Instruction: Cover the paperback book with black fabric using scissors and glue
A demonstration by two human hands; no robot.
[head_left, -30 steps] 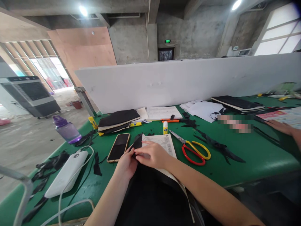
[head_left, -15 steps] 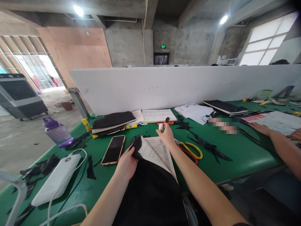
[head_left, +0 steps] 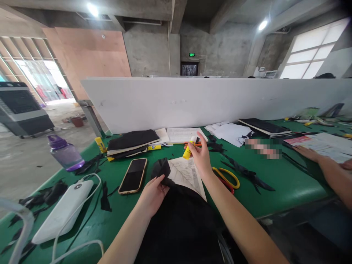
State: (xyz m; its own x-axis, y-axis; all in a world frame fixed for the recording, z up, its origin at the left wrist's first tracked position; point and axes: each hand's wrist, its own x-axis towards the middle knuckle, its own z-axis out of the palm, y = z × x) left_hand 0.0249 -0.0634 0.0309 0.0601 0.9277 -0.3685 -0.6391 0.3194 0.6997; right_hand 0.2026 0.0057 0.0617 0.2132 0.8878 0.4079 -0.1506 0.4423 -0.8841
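Note:
Between the thumb and fingers of my right hand (head_left: 201,156) is a yellow glue stick (head_left: 189,149) with a white top, tilted above the table. My left hand (head_left: 154,194) pinches the folded-back corner of a black cloth (head_left: 181,220). That cloth drapes over the table's near edge toward me. Under the turned-back corner lies a printed paper sheet (head_left: 189,170), partly covered by the cloth and by my right hand. Scissors (head_left: 227,178) with yellow and red handles rest beside my right forearm, their blades hidden behind it.
A phone (head_left: 133,176), a white power bank (head_left: 66,211) with a cable and a purple bottle (head_left: 66,153) occupy the left side. Stacked black cloth (head_left: 132,142) and papers (head_left: 231,132) lie along the white partition (head_left: 176,104). At right, another person's hand (head_left: 306,152) rests on printed paper.
My right hand has taken hold of the glue stick and lifted it off the table. My left hand has shifted slightly right with the cloth corner.

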